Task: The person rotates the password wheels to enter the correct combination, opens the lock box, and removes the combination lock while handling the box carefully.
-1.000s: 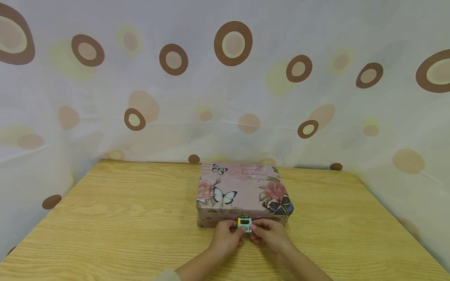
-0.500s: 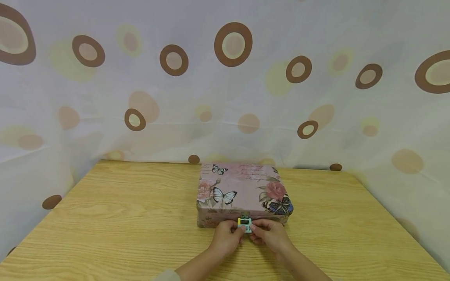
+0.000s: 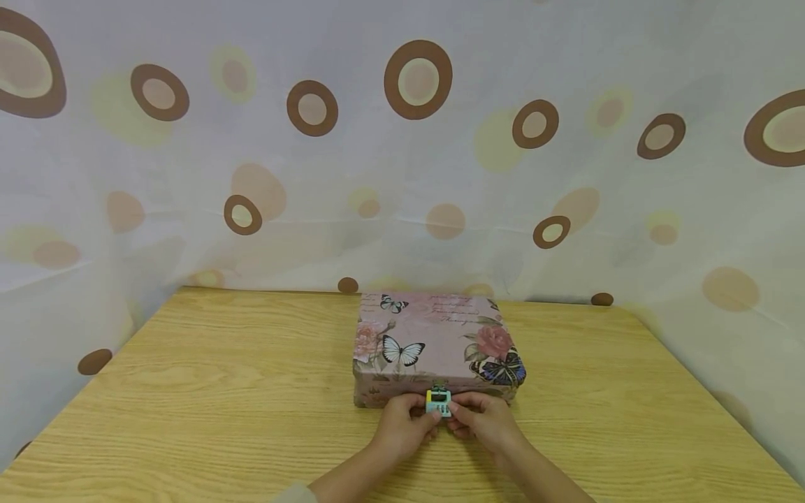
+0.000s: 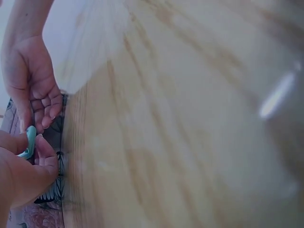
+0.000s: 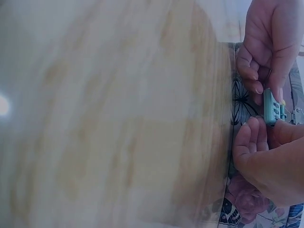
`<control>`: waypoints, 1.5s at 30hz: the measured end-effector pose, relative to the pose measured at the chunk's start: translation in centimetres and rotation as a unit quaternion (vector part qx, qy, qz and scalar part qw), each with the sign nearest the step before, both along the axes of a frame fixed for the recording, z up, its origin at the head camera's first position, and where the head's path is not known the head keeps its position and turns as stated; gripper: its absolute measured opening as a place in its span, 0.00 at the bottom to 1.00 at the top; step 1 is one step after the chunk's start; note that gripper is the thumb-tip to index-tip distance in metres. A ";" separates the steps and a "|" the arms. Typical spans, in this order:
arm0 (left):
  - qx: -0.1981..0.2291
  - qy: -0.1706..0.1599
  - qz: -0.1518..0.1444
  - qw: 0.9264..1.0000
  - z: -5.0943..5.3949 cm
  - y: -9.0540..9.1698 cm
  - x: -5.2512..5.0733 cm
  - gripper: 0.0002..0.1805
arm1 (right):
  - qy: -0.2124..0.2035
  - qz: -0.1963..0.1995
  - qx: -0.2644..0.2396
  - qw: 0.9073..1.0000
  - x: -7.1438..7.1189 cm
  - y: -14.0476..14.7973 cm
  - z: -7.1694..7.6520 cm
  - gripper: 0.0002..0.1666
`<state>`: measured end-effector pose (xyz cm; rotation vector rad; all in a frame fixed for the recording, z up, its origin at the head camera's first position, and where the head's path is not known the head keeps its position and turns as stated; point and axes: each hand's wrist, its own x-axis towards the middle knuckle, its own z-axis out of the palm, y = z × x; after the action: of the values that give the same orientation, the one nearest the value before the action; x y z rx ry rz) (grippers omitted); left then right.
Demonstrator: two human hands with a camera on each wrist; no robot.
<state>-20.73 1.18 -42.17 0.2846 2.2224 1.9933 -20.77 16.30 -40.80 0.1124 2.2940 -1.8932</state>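
Observation:
A small teal combination padlock (image 3: 438, 406) with a row of dials and a yellow part hangs at the metal clasp (image 3: 439, 386) on the front of a pink box (image 3: 440, 349) printed with butterflies and roses. My left hand (image 3: 402, 428) pinches the lock's left side, thumb on its lower front. From the other side my right hand (image 3: 489, 423) pinches it between thumb and fingers. In the right wrist view the padlock (image 5: 271, 108) shows its dials between both hands. Whether the shackle is locked I cannot tell. The box lid is down.
The box stands on a wood-grain table (image 3: 251, 391) near its back edge. Behind and at both sides hangs a pale curtain (image 3: 352, 175) with brown ring and dot patterns.
My left thumb has slid slightly down the padlock's face, so more of the dials shows. Both hands keep their places, and the box has not moved.

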 end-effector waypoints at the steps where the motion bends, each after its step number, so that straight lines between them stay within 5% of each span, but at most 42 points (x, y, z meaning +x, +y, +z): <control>1: 0.000 0.000 0.001 1.000 0.0 0.0 0.0 0.10 | 0.000 0.000 0.000 1.000 0.0 0.0 0.0 0.14; 17: 0.010 -0.010 0.039 0.999 0.0 0.5 -0.1 0.08 | -0.001 0.006 0.001 1.000 -0.1 0.1 -0.1 0.14; 45: -0.013 -0.022 0.025 0.999 0.1 0.4 -0.1 0.11 | -0.003 -0.002 0.002 1.000 0.0 0.0 0.1 0.14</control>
<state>-20.81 1.62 -42.07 0.1822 2.2466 1.9743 -20.74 16.35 -40.73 0.1234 2.2959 -1.8873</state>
